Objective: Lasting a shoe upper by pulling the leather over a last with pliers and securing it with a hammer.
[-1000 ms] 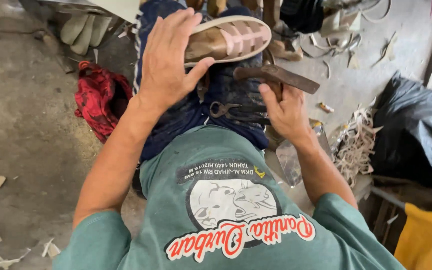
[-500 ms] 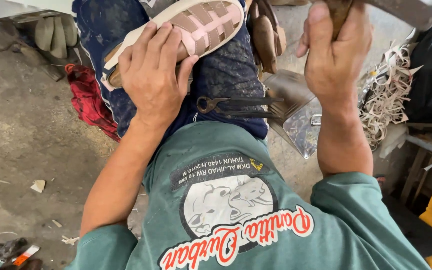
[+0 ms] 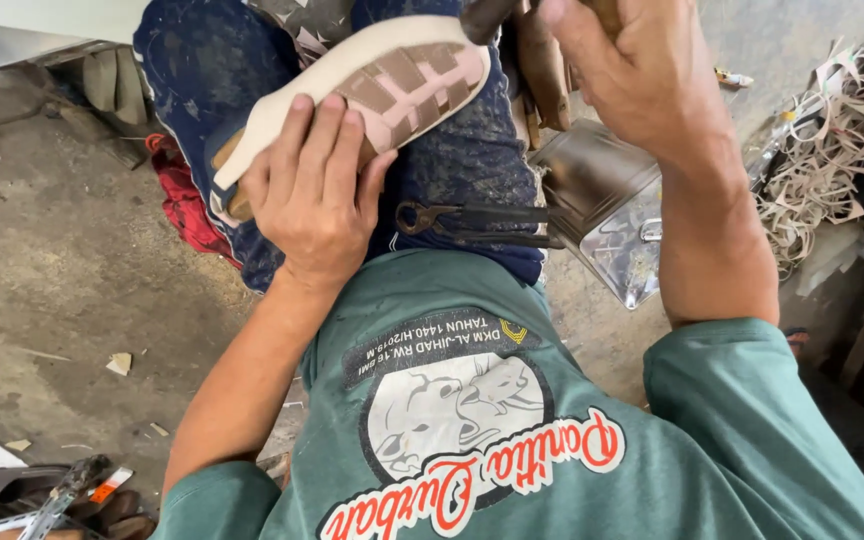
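A pale sandal (image 3: 392,80) with woven pink straps lies sole-side up across my blue-trousered lap. My left hand (image 3: 312,200) presses down on its heel end, fingers spread over the sole. My right hand (image 3: 642,80) is raised at the top of the view, closed around a tool handle. The tool's dark head (image 3: 482,15) hovers just above the toe end of the sandal. It looks like a hammer, but most of it is cut off by the frame edge. Dark pliers (image 3: 472,222) rest on my lap below the sandal.
An open shiny metal tin (image 3: 602,210) sits by my right knee. A heap of pale cut strips (image 3: 822,150) lies on the right. A red cloth (image 3: 182,205) lies beside my left leg. Scraps and tools (image 3: 62,495) litter the concrete floor at lower left.
My right hand has lifted the tool from beside my lap up over the sandal's toe. My left hand has slid down toward the sandal's heel.
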